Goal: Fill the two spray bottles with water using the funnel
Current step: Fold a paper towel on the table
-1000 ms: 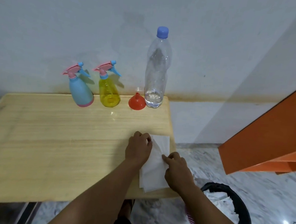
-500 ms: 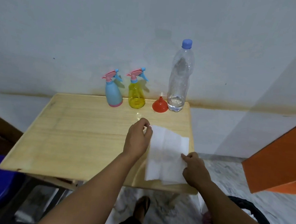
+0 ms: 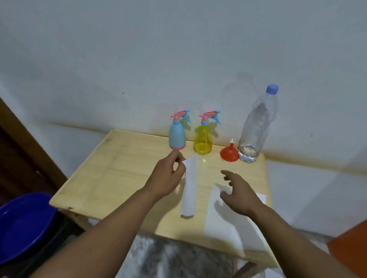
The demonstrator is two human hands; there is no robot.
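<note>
Funnel (image 3: 229,153) untouched beyond right hand (image 3: 240,195)'s loose spread fingers (image 3: 226,174); left hand (image 3: 167,176) fingers pinching white tissue (image 3: 190,189).

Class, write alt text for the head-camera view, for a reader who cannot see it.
A person's left hand pinches a white tissue up off a wooden table while the open right hand hovers over a second tissue. At the back stand a blue spray bottle, a yellow spray bottle, a red funnel and a nearly empty water bottle.
</note>
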